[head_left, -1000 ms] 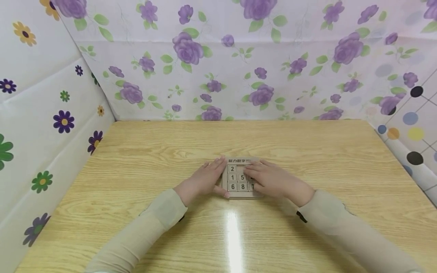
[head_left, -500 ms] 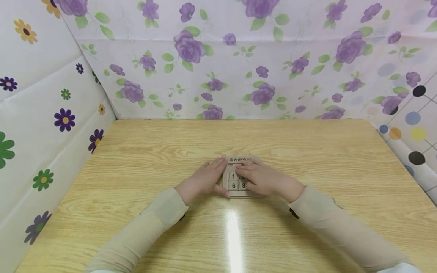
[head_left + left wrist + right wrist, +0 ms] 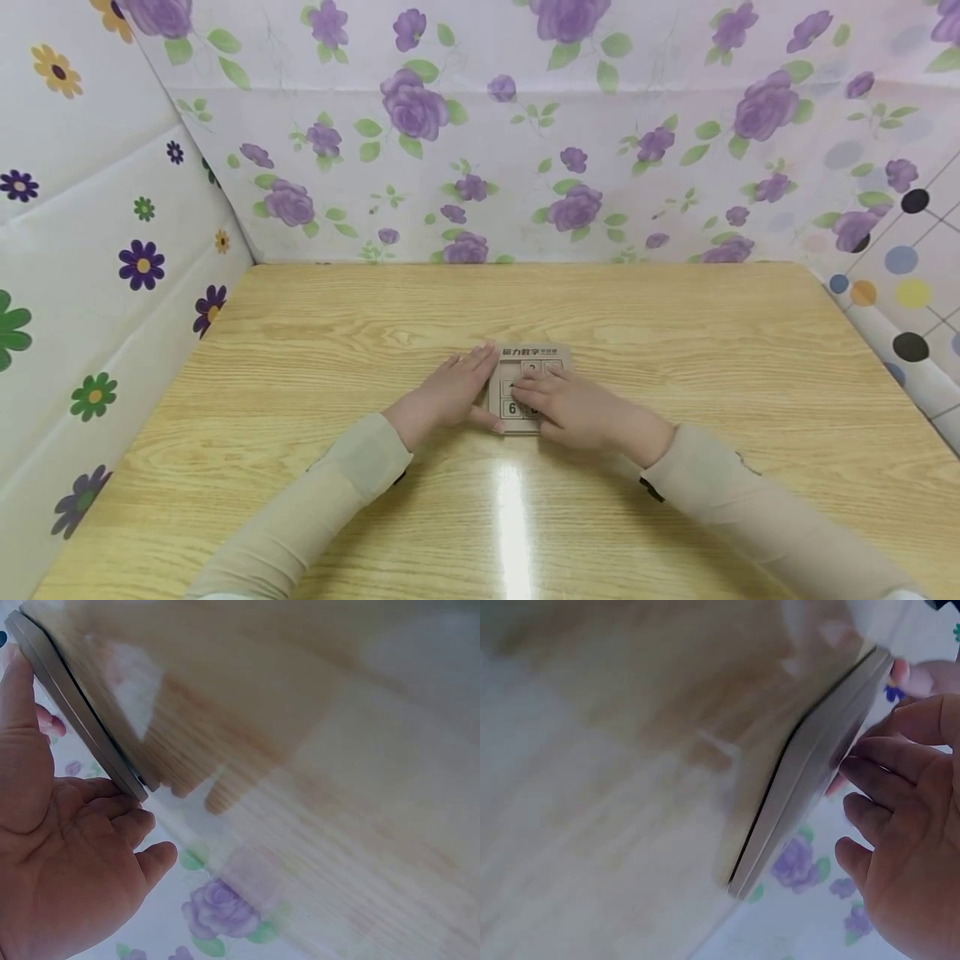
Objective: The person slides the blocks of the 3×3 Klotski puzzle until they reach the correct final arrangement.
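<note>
A flat number slide puzzle (image 3: 531,352) with a pale frame lies on the table, square tiles set in it. The left hand (image 3: 453,393) holds its left side, thumb at the near corner and fingers along the far part of the edge. The left wrist view shows that hand (image 3: 82,847) against the frame's edge. The right hand (image 3: 588,410) lies over the puzzle's right part, fingertips touching a tile in the left column, middle row. A tile marked 6 (image 3: 512,408) shows below them. The top-left slot is vacant. The right hand hides several tiles.
The wood-grain table (image 3: 337,333) extends around the puzzle on all sides. A curtain with purple flowers (image 3: 412,108) stands behind it. Patterned sheets flank the left and right sides. A bright reflection crosses the tabletop in front.
The right hand has moved left across the puzzle, then slightly nearer. The 2 tile has shifted right, and the vacant slot is now at top left. The left hand has stayed put.
</note>
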The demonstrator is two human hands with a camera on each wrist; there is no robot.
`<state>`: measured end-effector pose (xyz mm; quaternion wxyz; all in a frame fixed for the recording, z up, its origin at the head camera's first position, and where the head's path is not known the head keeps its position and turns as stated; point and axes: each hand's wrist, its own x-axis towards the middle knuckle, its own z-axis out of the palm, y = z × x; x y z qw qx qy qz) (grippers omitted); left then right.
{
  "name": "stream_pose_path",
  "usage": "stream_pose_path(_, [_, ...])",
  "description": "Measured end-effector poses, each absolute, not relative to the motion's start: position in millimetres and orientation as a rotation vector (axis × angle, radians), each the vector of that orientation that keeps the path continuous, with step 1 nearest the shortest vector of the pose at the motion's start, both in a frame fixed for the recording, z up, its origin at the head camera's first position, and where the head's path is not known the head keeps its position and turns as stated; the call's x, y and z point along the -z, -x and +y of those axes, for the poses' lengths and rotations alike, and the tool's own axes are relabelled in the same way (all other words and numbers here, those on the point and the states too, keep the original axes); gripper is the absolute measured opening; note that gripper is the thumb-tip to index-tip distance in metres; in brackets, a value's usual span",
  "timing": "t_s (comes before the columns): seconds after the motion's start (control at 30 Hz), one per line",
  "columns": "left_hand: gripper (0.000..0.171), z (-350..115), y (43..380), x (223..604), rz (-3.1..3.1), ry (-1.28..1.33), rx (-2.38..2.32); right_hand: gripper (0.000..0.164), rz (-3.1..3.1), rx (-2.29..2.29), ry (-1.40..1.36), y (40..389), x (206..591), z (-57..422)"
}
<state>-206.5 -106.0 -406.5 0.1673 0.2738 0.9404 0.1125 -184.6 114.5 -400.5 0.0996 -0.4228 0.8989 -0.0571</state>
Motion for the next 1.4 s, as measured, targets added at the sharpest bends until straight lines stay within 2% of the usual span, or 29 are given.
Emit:
stream_pose_path(0.5, [0.112,-106.0,206.3,407.6,2.676,-0.785,-0.322,0.055,2.680,0.141,1.169,200.8,400.2,104.2])
stream_pose_path(0.93, [0.113,-106.3,207.9,408.3,2.680,-0.781,-0.328,0.051,2.719,0.084,1.202,172.8,394.6,117.8])
stream_pose_path(1.4, [0.113,-106.2,207.5,409.0,2.672,-0.782,-0.332,0.053,2.695,0.164,1.273,174.4,404.9,106.3])
